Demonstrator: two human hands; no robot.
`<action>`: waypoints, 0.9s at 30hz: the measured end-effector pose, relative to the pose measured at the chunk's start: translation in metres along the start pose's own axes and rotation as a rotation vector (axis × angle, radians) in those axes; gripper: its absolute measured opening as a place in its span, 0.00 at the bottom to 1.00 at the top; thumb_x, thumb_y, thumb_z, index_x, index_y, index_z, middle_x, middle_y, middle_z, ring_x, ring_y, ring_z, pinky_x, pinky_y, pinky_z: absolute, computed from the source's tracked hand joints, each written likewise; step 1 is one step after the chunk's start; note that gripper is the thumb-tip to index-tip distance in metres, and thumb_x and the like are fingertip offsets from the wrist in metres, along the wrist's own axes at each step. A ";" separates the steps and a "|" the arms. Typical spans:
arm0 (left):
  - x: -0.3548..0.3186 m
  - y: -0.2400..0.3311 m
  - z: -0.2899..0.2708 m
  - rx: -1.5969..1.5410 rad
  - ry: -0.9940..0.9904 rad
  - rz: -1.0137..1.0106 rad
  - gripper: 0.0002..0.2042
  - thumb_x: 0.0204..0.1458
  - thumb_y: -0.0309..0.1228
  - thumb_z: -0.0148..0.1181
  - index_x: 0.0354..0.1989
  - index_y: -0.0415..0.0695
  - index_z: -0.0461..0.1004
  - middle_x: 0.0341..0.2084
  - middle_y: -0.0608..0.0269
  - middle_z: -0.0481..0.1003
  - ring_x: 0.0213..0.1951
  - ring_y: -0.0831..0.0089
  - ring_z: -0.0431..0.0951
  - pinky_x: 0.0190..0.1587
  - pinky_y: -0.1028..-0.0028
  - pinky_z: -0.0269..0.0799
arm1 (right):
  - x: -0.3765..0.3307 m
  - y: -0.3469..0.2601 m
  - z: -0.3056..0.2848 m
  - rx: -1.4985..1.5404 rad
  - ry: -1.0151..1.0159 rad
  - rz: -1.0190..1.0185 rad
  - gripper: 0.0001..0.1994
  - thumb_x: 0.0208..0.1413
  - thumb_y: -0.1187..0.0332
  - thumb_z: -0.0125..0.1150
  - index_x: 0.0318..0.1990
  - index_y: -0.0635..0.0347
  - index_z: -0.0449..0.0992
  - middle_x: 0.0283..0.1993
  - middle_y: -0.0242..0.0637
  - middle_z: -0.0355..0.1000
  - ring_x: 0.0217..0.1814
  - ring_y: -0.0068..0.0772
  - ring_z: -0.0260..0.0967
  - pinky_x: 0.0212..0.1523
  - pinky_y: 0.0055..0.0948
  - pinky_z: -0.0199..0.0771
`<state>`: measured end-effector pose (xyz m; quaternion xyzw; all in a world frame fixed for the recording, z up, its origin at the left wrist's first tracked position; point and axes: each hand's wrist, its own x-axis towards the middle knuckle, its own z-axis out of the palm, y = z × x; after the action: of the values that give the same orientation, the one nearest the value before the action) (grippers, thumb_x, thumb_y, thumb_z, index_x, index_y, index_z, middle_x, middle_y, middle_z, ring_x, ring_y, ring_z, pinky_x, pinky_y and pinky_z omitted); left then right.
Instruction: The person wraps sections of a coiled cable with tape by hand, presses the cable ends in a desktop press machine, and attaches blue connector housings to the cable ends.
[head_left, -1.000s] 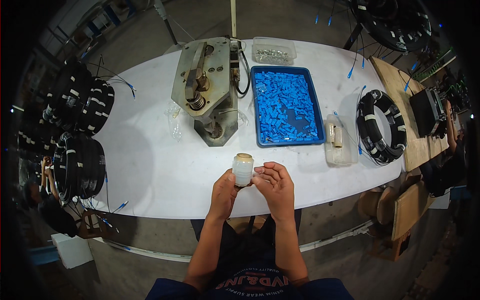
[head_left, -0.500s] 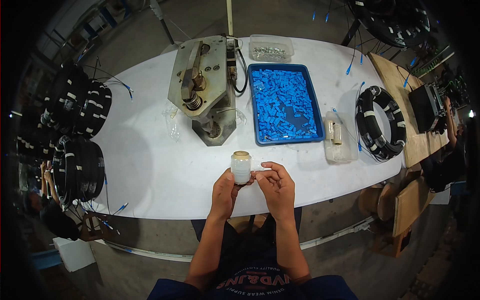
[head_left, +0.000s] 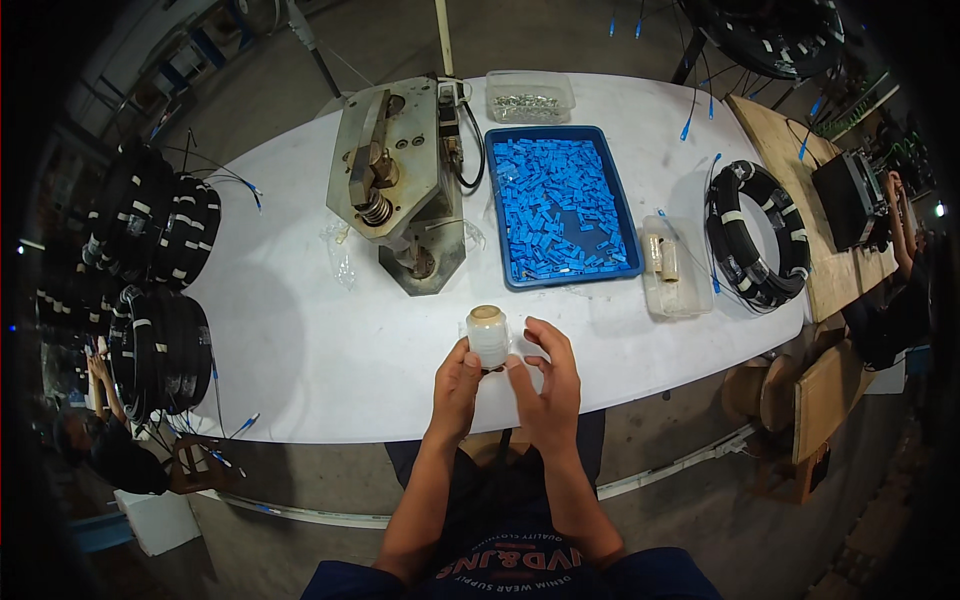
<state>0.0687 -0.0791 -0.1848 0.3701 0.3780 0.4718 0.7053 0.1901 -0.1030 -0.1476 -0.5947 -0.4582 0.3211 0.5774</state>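
A small roll of clear stretch film with a brown cardboard core stands upright over the near part of the white table. My left hand is closed round its lower left side, the thumb lying along it. On the right of the roll is my right hand, its fingers apart and curved, the thumb tip close to the roll's lower edge. Whether that thumb touches the film cannot be made out. A thin loose flap of film seems to show at the roll's right side.
Behind the roll stands a metal hand press. A blue tray holds many small blue connector parts. Two clear boxes sit beside and beyond it. Black cable coils lie on the right, with stacked coils at left.
My right hand has opened and drawn slightly off the roll, its fingers spreading from their pinch at the film. My left hand still holds the roll. The whole view has shifted a little.
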 end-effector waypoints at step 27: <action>-0.003 0.024 0.013 0.269 -0.116 -0.006 0.17 0.59 0.24 0.49 0.57 0.39 0.62 0.38 0.59 0.72 0.34 0.76 0.73 0.37 0.76 0.71 | 0.012 0.014 -0.026 0.612 -0.301 0.461 0.21 0.56 0.79 0.56 0.58 0.69 0.64 0.49 0.42 0.68 0.47 0.25 0.68 0.49 0.24 0.70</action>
<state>0.0697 -0.0774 -0.1577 0.4871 0.3975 0.3926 0.6713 0.2207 -0.1007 -0.1564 -0.4289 -0.2756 0.6470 0.5669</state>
